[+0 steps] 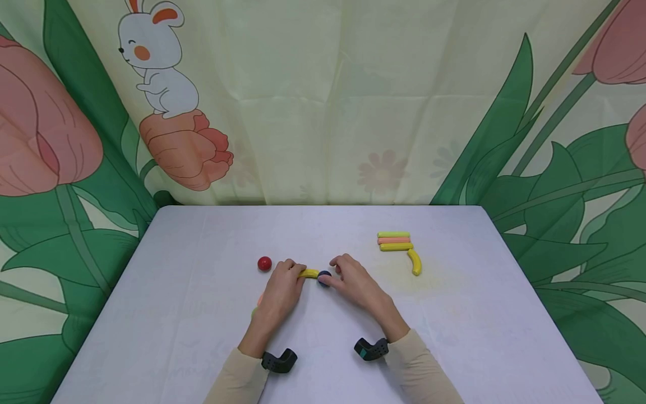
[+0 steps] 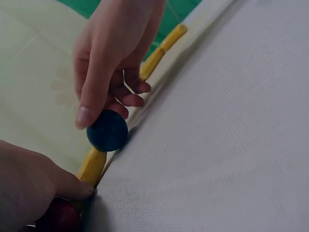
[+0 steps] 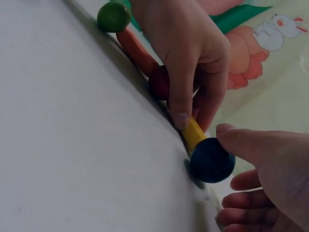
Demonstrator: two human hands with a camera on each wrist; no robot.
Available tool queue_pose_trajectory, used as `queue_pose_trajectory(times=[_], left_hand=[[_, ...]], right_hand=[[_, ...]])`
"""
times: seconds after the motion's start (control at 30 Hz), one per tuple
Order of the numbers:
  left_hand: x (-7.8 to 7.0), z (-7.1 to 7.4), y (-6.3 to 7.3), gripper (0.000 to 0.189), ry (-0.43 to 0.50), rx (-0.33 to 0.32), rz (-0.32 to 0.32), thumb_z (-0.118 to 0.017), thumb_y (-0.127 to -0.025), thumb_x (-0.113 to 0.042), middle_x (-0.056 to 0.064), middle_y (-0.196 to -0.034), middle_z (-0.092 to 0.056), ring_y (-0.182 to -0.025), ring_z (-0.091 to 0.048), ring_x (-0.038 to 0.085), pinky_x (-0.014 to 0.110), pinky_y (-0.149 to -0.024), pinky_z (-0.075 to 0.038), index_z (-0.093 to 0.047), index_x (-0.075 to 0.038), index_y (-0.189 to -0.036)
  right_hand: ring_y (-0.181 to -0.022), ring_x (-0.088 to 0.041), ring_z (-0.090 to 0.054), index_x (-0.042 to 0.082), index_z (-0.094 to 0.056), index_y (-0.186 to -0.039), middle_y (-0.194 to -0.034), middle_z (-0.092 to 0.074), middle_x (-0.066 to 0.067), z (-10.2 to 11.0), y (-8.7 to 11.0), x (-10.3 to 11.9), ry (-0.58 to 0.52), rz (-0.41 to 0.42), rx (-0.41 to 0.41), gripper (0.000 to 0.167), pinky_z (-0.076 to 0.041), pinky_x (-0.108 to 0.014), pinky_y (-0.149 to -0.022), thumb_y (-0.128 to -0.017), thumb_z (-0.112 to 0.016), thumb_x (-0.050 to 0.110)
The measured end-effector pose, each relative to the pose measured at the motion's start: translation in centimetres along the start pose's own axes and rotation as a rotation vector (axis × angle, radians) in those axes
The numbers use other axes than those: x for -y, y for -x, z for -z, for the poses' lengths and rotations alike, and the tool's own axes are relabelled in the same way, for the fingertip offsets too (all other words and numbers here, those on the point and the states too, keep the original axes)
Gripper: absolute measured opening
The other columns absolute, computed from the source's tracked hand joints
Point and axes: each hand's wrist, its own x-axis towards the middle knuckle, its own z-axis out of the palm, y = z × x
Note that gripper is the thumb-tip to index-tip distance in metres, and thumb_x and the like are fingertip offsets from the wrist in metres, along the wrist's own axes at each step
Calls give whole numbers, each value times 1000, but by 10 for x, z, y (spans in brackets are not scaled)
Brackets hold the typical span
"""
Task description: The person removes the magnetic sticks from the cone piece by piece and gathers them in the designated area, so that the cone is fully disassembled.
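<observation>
The yellow stick (image 1: 310, 273) lies between the hands on the white table (image 1: 202, 331), with the blue ball (image 3: 212, 162) at its right end; a sound join probably calls for holding the stick steady and pressing the ball squarely onto that end, since an off-centre push could roll it aside. The left hand (image 1: 282, 287) pinches the stick between thumb and fingers, most of it covered. The right hand (image 1: 356, 284) is loosely spread, its thumb against the ball and its other fingers relaxed, not wrapped round it.
</observation>
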Motion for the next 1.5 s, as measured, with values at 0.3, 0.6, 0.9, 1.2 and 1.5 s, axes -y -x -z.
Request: queue_pose_trajectory(times=[0.3,0.6,0.9,1.2,1.5], left_hand=[[0,-1,-1,24,-10,-21,-18,-73,-91,-12,7,-101,-66,-90,-58,21,33,-84,-55,-74,-7,-115],[0,-1,-1,25,-15,-13,-15,-73,-90,-11,7,-101,-65,-90,-58,20,31,-84,-56,-74,-7,-115],[0,0,-1,26,-15,-14,-18,-74,-90,-11,8,-102,-66,-92,-59,22,32,-86,-56,-73,-7,-115],[0,-1,0,24,-6,-23,-29,-74,-90,-10,7,-101,-66,-91,-59,21,32,-85,-56,-74,-6,-113],[-1,0,0,23,-5,-10,-18,-72,-91,-11,7,-102,-66,-94,-60,21,33,-87,-55,-74,-6,-114]], right_hand=[[-84,-11,-53,8,-64,-120,-101,-59,-1,-7,1,6,46,43,14,48,-50,-27,-74,-89,-74,43],[-90,-13,-58,7,-64,-119,-108,-62,-6,-13,1,9,87,80,4,43,-56,-33,-83,-91,-72,38],[-92,-14,-60,9,-65,-119,-109,-61,-6,-17,0,7,100,96,-4,37,-58,-34,-86,-91,-71,33],[-88,-13,-58,10,-65,-119,-106,-59,-5,-18,1,6,95,136,-11,34,-58,-34,-84,-89,-68,27],[-86,-13,-57,12,-66,-120,-105,-57,-4,-19,1,5,90,124,-12,35,-57,-34,-84,-88,-67,27]])
